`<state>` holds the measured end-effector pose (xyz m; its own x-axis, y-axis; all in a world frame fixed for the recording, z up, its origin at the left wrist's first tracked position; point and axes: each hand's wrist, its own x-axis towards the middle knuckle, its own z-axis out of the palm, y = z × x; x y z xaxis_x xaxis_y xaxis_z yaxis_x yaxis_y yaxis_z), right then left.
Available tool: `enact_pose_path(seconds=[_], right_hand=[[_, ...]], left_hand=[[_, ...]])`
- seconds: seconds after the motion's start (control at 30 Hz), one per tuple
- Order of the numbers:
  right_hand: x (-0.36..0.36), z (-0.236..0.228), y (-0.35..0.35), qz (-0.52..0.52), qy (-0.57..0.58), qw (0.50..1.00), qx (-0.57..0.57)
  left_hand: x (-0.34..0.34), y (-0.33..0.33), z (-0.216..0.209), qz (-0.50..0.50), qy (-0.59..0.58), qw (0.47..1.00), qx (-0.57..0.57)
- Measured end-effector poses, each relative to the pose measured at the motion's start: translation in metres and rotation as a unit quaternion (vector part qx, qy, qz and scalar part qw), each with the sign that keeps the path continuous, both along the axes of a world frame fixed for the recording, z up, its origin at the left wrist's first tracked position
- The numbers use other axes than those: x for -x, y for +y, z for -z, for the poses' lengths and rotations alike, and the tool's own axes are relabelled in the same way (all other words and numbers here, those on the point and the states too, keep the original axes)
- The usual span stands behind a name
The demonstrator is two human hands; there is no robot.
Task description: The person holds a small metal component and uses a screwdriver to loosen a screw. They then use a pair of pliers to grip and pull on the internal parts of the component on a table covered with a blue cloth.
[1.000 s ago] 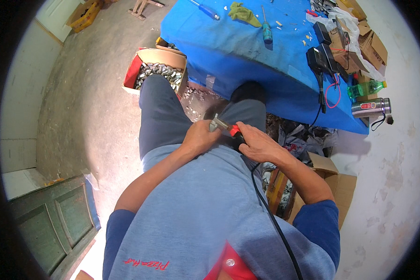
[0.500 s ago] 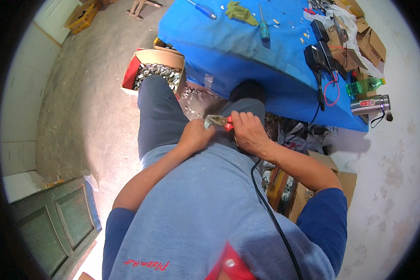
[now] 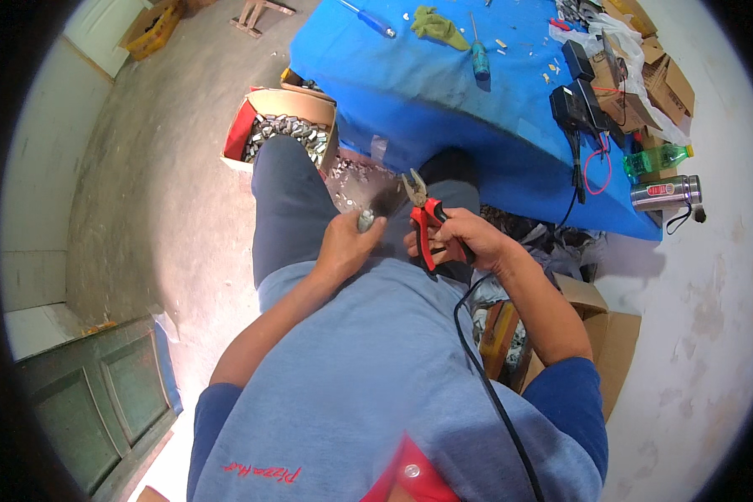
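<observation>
My left hand (image 3: 344,244) is closed on a small silver metal piece (image 3: 366,220), which pokes out between thumb and fingers; the rest of it is hidden. My right hand (image 3: 460,238) grips a pair of pliers (image 3: 427,216) by red and black handles. The pliers' jaws (image 3: 414,189) point up and away, slightly parted, with nothing between them, a short way right of the metal piece. Both hands hover over my lap, between my thighs.
A cardboard box (image 3: 238,157) full of small metal pieces (image 3: 297,131) stands beyond my left knee. On the blue-covered table (image 3: 376,88) lie screwdrivers (image 3: 479,60), a green cloth (image 3: 437,28) and black power adapters (image 3: 571,107). A green bottle (image 3: 657,159) and a steel flask (image 3: 666,192) lie at its right edge.
The pliers have come off the piece in my left hand. My right hand has shifted right and turned, so the jaws now point upward and the handles show in full.
</observation>
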<state>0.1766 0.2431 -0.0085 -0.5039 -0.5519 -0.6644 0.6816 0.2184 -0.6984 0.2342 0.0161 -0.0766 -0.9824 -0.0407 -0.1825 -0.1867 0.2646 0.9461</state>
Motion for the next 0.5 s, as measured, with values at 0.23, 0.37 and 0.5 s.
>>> enact_pose_path(seconds=[0.23,0.37,0.5], right_hand=[[-0.014,-0.012,0.004,-0.052,0.024,0.998,0.004],[-0.019,-0.014,0.010,-0.100,-0.001,0.994,0.034],[-0.014,-0.010,0.012,-0.129,-0.046,0.988,0.063]], left_hand=[[0.002,0.002,0.006,-0.009,0.028,0.999,0.030],[0.002,0.002,0.005,-0.002,0.026,0.999,0.026],[0.002,0.004,0.004,0.012,0.031,0.999,0.028]])
